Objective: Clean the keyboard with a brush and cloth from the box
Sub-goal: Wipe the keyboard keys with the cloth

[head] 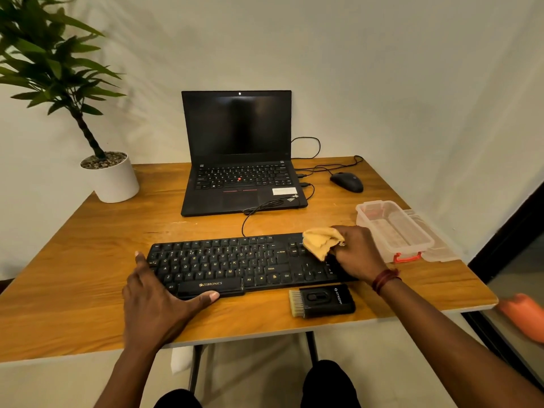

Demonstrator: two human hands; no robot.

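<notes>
Keyboard (pixel 235 263) laid at front of table (pixel 88 254). Left hand (pixel 153 295) spread, pressed on left front corner; right hand (pixel 359 254) curled round bunched cloth (pixel 321 240) at right end. 2 risks judged: keycaps snagged by cloth under hard pressure; brush (pixel 323 300) knocked off edge by right forearm.

Laptop (pixel 237 128) open, screen dark, back ctr of table (pixel 88 260); wired mouse (pixel 346 182) just to its rt; potted plant (pixel 113 181) back-left corner.
</notes>
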